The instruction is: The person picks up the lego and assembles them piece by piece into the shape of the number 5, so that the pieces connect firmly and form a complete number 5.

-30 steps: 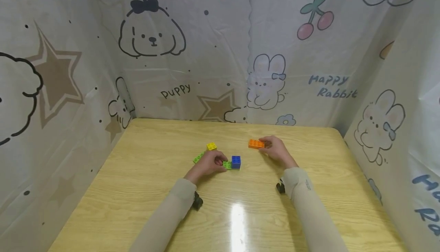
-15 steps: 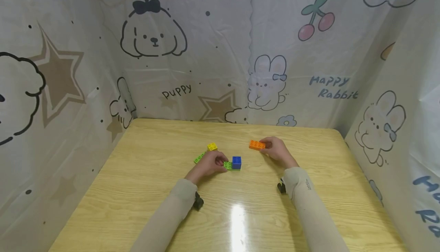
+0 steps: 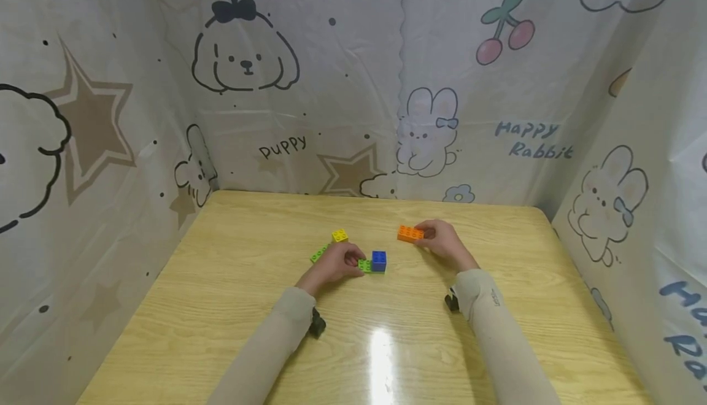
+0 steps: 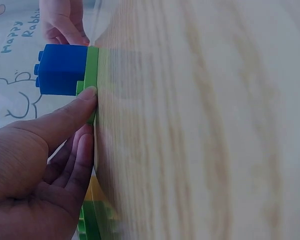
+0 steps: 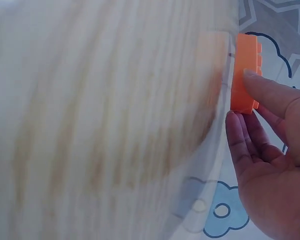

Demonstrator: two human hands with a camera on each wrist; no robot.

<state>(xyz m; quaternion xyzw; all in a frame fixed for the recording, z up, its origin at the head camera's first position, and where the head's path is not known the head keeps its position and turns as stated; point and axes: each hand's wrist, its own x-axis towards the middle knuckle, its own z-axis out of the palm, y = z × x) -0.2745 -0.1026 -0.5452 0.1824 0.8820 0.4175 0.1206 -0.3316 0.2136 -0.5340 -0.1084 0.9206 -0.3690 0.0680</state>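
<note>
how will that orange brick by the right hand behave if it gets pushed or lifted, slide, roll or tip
The orange brick looks like hard moulded plastic, so probably stiff and light. It lies flat and low on the glossy table, so a push would likely slide it, not tip or roll it. The right hand touches its end; the studs should aid grip.

Backdrop [image 3: 353,86] — "Puppy"; "Happy Rabbit"
</note>
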